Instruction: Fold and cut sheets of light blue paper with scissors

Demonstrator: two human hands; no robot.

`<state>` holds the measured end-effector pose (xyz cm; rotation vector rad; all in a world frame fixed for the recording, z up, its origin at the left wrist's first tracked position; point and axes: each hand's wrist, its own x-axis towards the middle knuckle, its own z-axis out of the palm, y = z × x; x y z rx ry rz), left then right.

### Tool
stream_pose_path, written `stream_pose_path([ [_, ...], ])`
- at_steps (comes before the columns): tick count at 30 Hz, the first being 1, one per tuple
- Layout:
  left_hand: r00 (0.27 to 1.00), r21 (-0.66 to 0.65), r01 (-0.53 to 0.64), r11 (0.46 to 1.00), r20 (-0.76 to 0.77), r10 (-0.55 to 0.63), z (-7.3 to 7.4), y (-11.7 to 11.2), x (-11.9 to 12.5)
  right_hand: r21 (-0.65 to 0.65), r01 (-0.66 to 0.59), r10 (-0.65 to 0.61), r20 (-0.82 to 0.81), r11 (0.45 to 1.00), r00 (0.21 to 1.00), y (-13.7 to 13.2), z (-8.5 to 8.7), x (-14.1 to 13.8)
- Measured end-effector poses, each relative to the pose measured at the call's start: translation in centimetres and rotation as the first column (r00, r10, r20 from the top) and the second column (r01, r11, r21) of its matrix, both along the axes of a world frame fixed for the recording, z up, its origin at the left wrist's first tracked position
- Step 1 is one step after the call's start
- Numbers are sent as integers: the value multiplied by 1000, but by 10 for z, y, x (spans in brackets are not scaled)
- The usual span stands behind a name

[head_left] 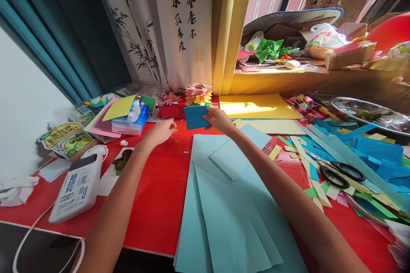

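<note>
My right hand (219, 120) reaches far across the red table (153, 204) and pinches the right edge of a small blue paper square (196, 117), holding it upright. My left hand (162, 131) lies on the table just left of that square, fingers curled, with nothing visible in it. A fan of light blue paper sheets (230, 204) lies under my right forearm. Behind the square stands a stack of colourful cut paper flowers (198, 94).
Black-handled scissors (339, 172) lie among blue and yellow paper strips (361, 158) at the right. A yellow sheet (256, 106) lies at the back. A white power bank (78, 187) with a cable and a tissue pack (130, 121) sit at the left. A cluttered windowsill (307, 47) runs behind.
</note>
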<state>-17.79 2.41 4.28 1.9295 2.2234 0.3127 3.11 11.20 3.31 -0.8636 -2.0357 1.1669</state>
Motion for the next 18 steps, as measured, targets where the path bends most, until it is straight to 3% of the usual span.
stream_pose_path([
  [4,994,-276,-84,957,-90,61,-3,-7,-30,-71,3,-1,23,997,1000,-4,-12,-14],
  [9,997,-532,-71,844,-74,37,-2,-13,-45,-132,-33,43,75,991,996,-9,-10,-34],
  [15,996,-714,36,699,85,36,5,-21,-52,-92,-54,73,220,994,973,-3,-1,-94],
  [18,986,-735,98,671,164,36,8,-26,-50,-56,-51,66,298,997,952,-1,-3,-130],
])
